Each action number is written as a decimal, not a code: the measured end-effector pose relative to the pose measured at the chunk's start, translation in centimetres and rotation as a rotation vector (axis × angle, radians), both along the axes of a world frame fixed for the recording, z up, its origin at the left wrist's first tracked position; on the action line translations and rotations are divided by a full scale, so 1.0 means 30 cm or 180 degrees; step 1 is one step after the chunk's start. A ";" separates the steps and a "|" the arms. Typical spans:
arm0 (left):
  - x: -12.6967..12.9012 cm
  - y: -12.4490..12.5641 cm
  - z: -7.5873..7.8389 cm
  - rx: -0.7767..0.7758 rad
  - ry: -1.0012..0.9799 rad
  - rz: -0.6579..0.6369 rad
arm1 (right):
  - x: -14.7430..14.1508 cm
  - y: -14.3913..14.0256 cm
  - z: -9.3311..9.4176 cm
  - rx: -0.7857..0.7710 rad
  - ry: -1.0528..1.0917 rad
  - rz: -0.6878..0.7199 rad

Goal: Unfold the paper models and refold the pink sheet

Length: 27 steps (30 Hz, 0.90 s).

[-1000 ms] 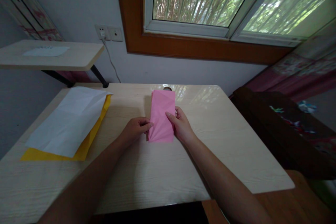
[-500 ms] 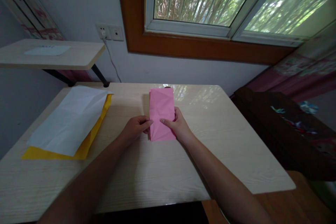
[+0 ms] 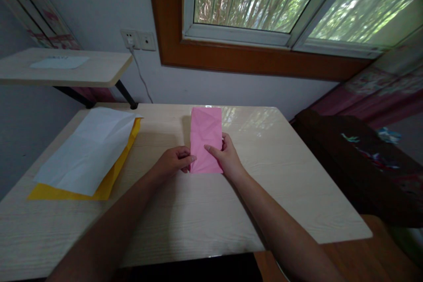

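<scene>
Pink paper [image 3: 205, 134] near table [image 3: 280, 185] middle, left hand [image 3: 172, 164] and right hand [image 3: 224, 156] fingers pinching its lower edges; best press creases flat, edges aligned.

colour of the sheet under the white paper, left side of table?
Yellow sheet, seen in the head view, edges showing beneath the white paper.

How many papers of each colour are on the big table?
pink paper: 1, held at its near end by both hands
white paper: 1
yellow paper: 1, under the white one
Total: 3
</scene>
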State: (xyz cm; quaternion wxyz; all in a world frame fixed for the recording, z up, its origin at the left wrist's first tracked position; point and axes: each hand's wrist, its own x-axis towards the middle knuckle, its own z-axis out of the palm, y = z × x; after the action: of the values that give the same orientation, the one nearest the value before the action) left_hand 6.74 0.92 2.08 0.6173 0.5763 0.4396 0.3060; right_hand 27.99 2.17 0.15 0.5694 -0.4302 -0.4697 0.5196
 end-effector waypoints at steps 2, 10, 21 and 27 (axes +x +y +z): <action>0.000 -0.004 -0.001 -0.0083 0.0058 -0.0184 | 0.001 0.001 0.004 0.0048 0.0050 -0.0126; 0.001 0.000 -0.019 -0.0278 -0.0063 -0.0069 | 0.002 0.004 0.018 0.0131 0.0109 -0.0418; 0.004 -0.009 -0.035 0.0203 -0.0760 -0.0019 | 0.014 0.009 0.024 -0.0051 0.0189 -0.0583; -0.001 -0.016 -0.041 0.0693 -0.0416 -0.0133 | 0.013 0.009 0.029 -0.0121 0.0262 -0.0588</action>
State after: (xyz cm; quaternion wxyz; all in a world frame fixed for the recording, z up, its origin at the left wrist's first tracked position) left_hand 6.71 0.44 0.85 0.5846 0.6277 0.3505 0.3759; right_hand 28.37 2.46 1.01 0.6255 -0.4607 -0.3944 0.4910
